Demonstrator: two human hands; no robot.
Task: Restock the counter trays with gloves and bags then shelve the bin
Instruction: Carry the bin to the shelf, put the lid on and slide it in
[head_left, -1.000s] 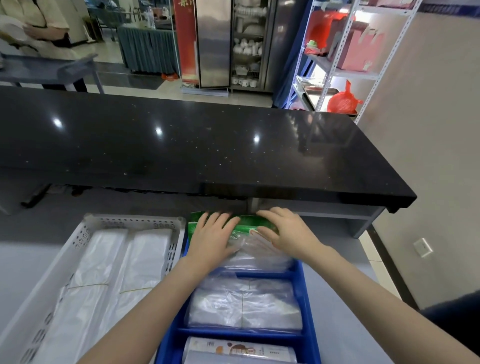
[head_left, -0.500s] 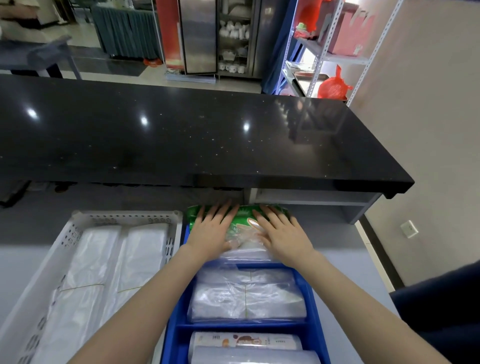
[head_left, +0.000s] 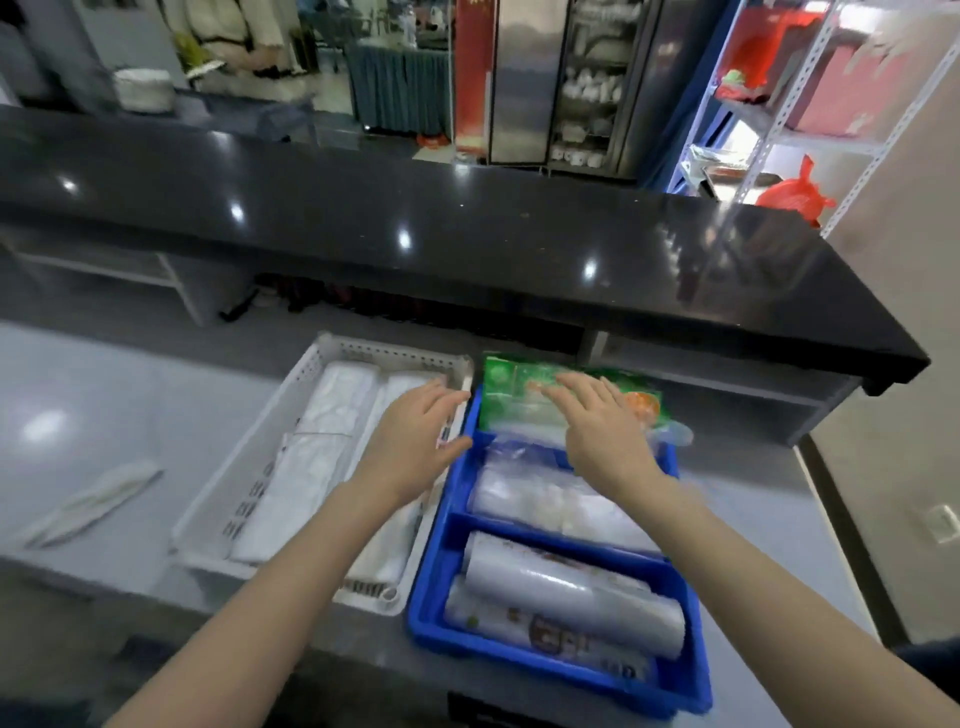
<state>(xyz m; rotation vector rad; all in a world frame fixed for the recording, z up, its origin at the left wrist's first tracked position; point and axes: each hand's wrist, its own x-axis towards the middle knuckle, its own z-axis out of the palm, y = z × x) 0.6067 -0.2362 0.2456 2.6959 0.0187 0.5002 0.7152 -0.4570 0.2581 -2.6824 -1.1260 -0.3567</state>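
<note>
A blue divided tray (head_left: 431, 613) sits on the grey lower counter. Its far section holds a green packet of gloves (head_left: 514, 389), its middle section clear plastic bags (head_left: 550, 499), and its near section printed rolls (head_left: 566, 597). To its left stands a white perforated tray (head_left: 249, 499) with folded white bags. My right hand (head_left: 602, 431) hovers flat over the green packet with fingers spread, holding nothing. My left hand (head_left: 410, 436) is open over the gap between the two trays, apart from the packet.
A black raised countertop (head_left: 467, 234) runs across just beyond the trays. A loose white bag bundle (head_left: 93, 501) lies on the grey counter at left. White metal shelving (head_left: 810, 109) with red bags stands at the back right. A person stands far back left.
Both hands have lifted off the green packet. My left hand has slid left toward the white tray. The camera has pulled back and shifted.
</note>
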